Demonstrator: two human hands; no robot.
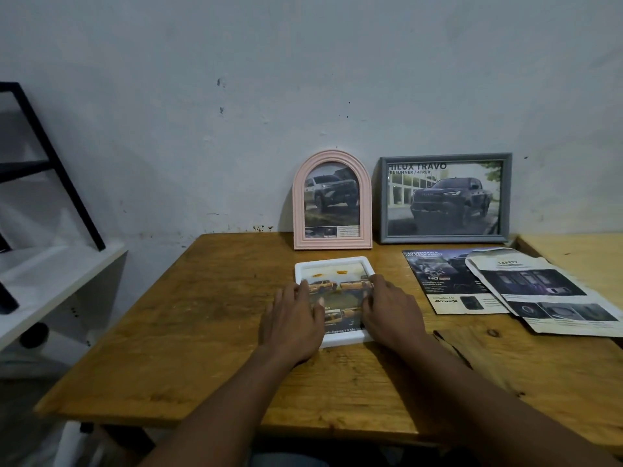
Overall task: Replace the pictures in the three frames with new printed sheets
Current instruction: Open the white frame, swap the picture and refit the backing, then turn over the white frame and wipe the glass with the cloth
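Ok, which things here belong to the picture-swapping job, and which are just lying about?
Job: white rectangular frame lying flat, left hand and right hand on it; pink arched frame; grey rectangular frame; dark printed car sheet; pale printed safety sheet.
Lying about: white shelf unit; black metal stand.

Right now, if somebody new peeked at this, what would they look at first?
Two hands first: the left hand and right hand rest on a white rectangular picture frame lying flat in the middle of the brown wooden table. Behind it, a pink arched frame and a grey rectangular frame, both showing trucks, stand against the wall. Loose printed sheets lie at the right.
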